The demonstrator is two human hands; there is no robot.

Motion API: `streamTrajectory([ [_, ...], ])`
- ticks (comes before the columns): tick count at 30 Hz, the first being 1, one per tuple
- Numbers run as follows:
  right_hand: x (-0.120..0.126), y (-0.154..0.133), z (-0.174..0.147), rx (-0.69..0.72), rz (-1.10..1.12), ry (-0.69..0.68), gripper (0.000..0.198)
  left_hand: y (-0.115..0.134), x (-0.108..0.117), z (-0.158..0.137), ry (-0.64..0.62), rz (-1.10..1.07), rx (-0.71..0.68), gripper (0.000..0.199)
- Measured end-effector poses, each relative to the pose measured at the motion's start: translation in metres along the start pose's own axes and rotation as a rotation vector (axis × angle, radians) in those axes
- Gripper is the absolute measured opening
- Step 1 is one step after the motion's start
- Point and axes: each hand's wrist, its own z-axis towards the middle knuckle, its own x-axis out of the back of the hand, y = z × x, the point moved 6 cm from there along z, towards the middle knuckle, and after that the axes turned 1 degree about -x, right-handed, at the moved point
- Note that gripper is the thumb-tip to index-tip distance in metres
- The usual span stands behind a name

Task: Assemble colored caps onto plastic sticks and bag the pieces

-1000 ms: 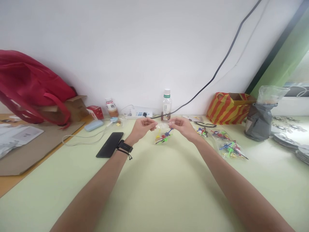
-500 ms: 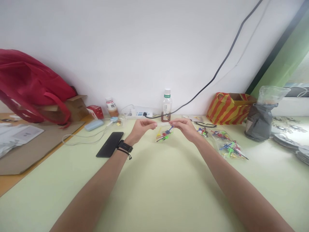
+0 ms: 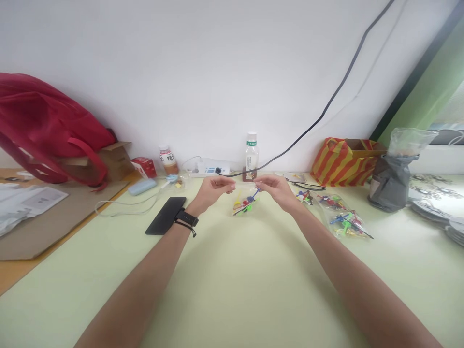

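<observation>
A small clear plastic bag [image 3: 247,205] hangs between my hands above the table, with red, blue, green and yellow plastic pieces and a thin dark stick in its lower part. My left hand [image 3: 213,192] pinches its upper left corner between thumb and fingers. Its upper right corner is pinched in my right hand [image 3: 278,192], beside a blue piece near the fingertips. On the table to the right lie similar bags of colourful pieces [image 3: 348,225]. Too small to make out is the exact kind of the pieces.
Left of my left wrist lies a black phone [image 3: 165,216]. Behind the hands stand a drink bottle [image 3: 250,157] and a white power strip [image 3: 213,168], with a black cable [image 3: 319,118] crossing. A striped bag [image 3: 340,164] and a grey bag [image 3: 389,183] stand right; a red backpack [image 3: 54,121] sits left.
The clear bag has shifted and turned slightly between my fingers, with its pieces settling a little differently. Both hands stay at about the same place.
</observation>
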Motion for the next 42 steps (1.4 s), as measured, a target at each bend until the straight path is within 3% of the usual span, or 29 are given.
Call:
streamTrajectory([
  [6, 0.005, 0.002, -0.002, -0.055, -0.023, 0.012, 0.016, -0.008, 0.003, -0.002, 0.025, -0.075, 0.045, 0.028],
  [11, 0.002, 0.001, -0.001, -0.012, -0.031, -0.038, 0.033, -0.005, -0.002, -0.001, 0.003, 0.011, 0.030, 0.045],
  [16, -0.001, 0.003, 0.002, 0.008, -0.129, -0.023, 0.036, -0.001, -0.006, 0.002, -0.023, 0.149, -0.055, 0.033],
  [23, -0.004, -0.002, 0.000, 0.046, -0.077, 0.002, 0.037, -0.008, -0.002, 0.000, 0.024, -0.015, 0.020, 0.034],
  [28, 0.003, -0.005, 0.000, 0.007, -0.032, 0.007, 0.026, -0.009, -0.002, -0.001, 0.012, -0.128, 0.053, 0.027],
  [32, 0.004, -0.006, -0.002, -0.013, -0.060, 0.000, 0.022, -0.008, -0.001, -0.002, 0.028, -0.062, 0.044, 0.033],
  [35, 0.003, -0.005, -0.002, -0.016, -0.061, -0.006, 0.031, -0.009, -0.002, -0.001, 0.001, -0.018, 0.053, 0.045],
  [37, 0.001, -0.005, -0.002, -0.008, -0.075, -0.028, 0.039, -0.009, -0.003, 0.000, -0.026, 0.027, 0.051, 0.043],
  [42, -0.007, -0.004, 0.001, 0.089, -0.217, -0.055, 0.036, -0.006, -0.008, 0.002, -0.076, 0.112, 0.004, 0.038],
])
